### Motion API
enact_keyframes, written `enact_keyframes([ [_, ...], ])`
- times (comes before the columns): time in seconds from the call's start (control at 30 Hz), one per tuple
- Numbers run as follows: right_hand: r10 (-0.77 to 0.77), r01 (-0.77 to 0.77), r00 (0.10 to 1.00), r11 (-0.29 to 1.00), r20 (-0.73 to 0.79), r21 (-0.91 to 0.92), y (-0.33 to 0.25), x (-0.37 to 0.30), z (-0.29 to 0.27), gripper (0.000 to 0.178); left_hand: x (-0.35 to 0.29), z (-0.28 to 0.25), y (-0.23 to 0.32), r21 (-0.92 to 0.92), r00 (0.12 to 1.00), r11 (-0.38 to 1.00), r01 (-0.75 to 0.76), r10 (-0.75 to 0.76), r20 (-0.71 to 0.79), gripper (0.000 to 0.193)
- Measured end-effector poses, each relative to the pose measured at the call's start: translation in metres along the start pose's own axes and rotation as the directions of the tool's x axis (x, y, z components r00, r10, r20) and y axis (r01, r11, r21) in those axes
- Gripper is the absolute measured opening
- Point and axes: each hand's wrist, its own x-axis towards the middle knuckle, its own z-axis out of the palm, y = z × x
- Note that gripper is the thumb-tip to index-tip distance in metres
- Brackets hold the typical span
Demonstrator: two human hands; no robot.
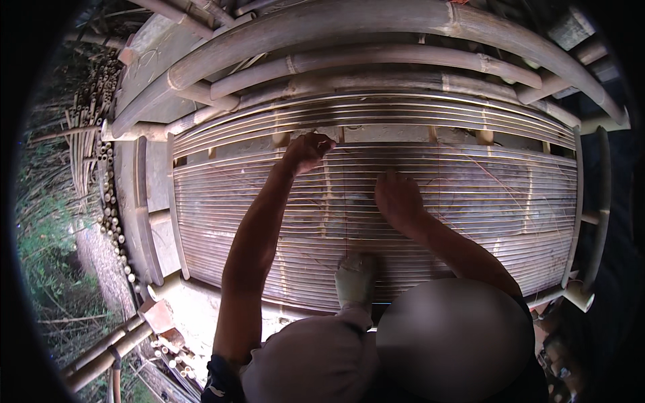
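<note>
My left hand [309, 153] is over the far part of a slatted bamboo bench seat [497, 221], beside the gap between two groups of slats. Its fingers are pinched together; anything between them is too small to make out. Closer to me and further right, my right hand [399, 201] is curled over the slats, its fingertips dark and hidden. Thin reddish cord [439, 176] crosses the slats to the right of that hand, and another strand runs between both hands. My foot in a pale covering [355, 277] rests on the near slats.
Thick bamboo poles [316, 30] form a rail along the far side. A curved bamboo armrest [146, 208] stands at the left, another [598, 208] at the right. Stacked cut bamboo [111, 201] and green plants [50, 248] lie beyond the left end.
</note>
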Motion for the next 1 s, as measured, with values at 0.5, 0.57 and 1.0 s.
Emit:
enact_keyframes([
  [0.5, 0.606, -0.742, 0.652, 0.389, 0.456, 0.546, 0.153, -0.173, -0.292, 0.025, 0.018, 0.003, -0.001, -0.136, 0.989, 0.991, 0.005, 0.015, 0.147, 0.039],
  [0.57, 0.592, -0.659, 0.733, 0.495, 0.336, 0.566, 0.161, -0.194, -0.317, 0.025, 0.015, 0.008, -0.009, -0.101, 0.997, 0.993, -0.065, 0.069, 0.035, 0.040],
  [1.0, 0.413, -0.655, 0.746, 0.598, -0.523, -0.462, 0.195, -0.394, -0.622, 0.038, 0.015, 0.006, -0.014, -0.059, 0.993, 0.992, -0.108, 0.111, 0.041, 0.040],
])
